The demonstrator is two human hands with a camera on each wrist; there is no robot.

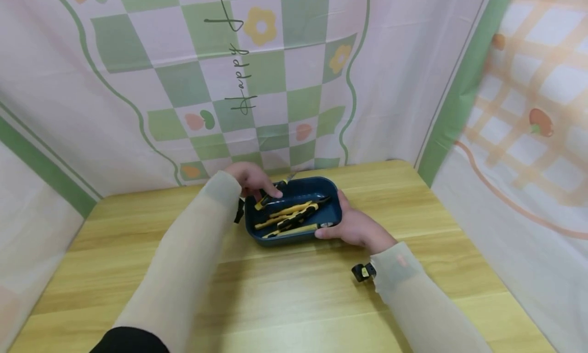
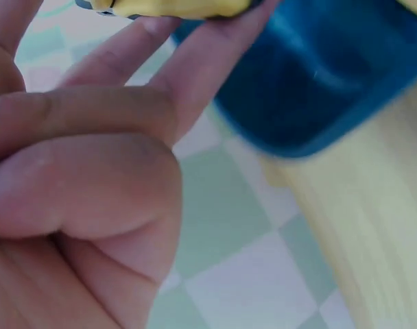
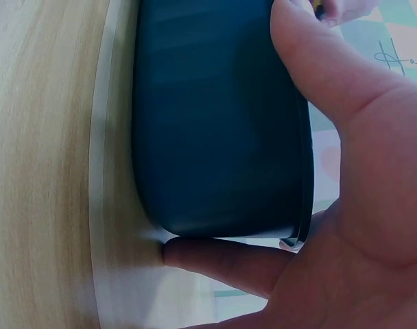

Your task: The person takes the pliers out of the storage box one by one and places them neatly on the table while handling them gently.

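A dark blue rectangular box (image 1: 287,240) sits on the wooden table. My left hand (image 1: 251,178) is at its back left corner and pinches a slim yellow-and-black tool (image 1: 263,203) with a thin metal tip, slanting over the rim. In the left wrist view only part of the tool's yellow-and-black body (image 2: 188,7) shows at the top, against the fingers. My right hand (image 1: 352,226) grips the box's right end, thumb at the front rim. The right wrist view shows fingers against the box wall (image 3: 215,123). Inside lie several yellow-and-black tools (image 1: 298,216), partly overlapping.
The wood-grain table (image 1: 285,297) reaches toward me. A checked green-and-white cloth (image 1: 266,72) hangs behind its back edge, and another patterned cloth (image 1: 519,139) hangs at the right. Black wrist devices (image 1: 363,272) sit near both sleeves.
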